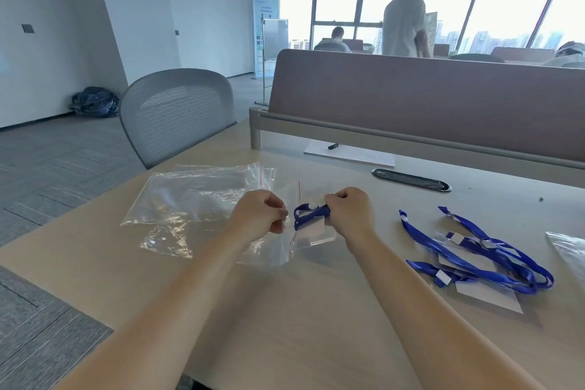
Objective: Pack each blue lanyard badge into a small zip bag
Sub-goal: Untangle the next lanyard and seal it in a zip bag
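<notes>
- The tabletop is pale wood, with a brown partition along its far edge.
- A grey mesh chair stands at its left corner.
- Spare clear bags lie flat on the left.
- Loose blue lanyards lie tangled on the right, well apart from the hands.
- A small zip bag lies in the middle; the left hand has a pinching grip on its edge.
- The right hand has its grip closed round the folded strap of a blue lanyard badge, at the bag's mouth, between the hands. How far it is inside, I cannot tell.
</notes>
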